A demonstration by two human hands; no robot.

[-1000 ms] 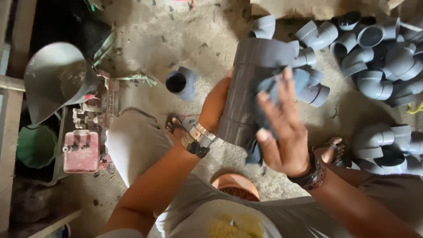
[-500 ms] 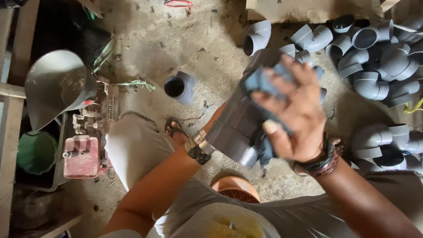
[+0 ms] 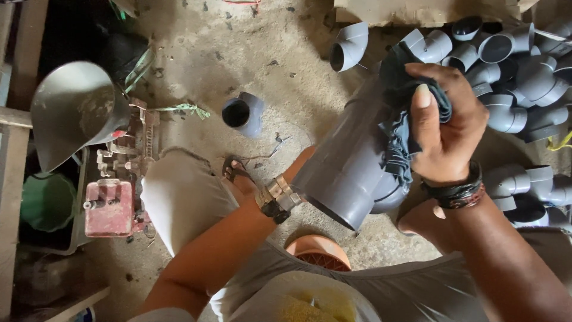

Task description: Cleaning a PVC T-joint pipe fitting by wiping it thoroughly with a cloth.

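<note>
Far to the left of the fingers, a large grey funnel-shaped fitting [image 3: 74, 110] leans over a red machine [image 3: 110, 206] at the edge of the concrete floor [image 3: 250, 53], with a green tub [image 3: 44, 206] beside it. Nearer, a single grey pipe fitting [image 3: 243, 113] stands on the floor with its dark mouth open, just left of the raised work. The left hand [image 3: 298, 164] is almost wholly hidden behind the big grey pipe fitting [image 3: 351, 164], so I cannot tell how its fingers lie; only the wrist with its metal watch [image 3: 277, 197] shows, pressed against the fitting's lower end. The fitting is held in the air, tilted, its open end pointing down toward the person's lap. The right hand [image 3: 444, 128] has its fingers [image 3: 424, 113] clenched tight on a bunched dark blue cloth [image 3: 402, 119], pressed to the fitting's upper right side. Beyond those fingers, to the right, lies a heap of grey elbow fittings [image 3: 512, 77] on the floor.
</note>
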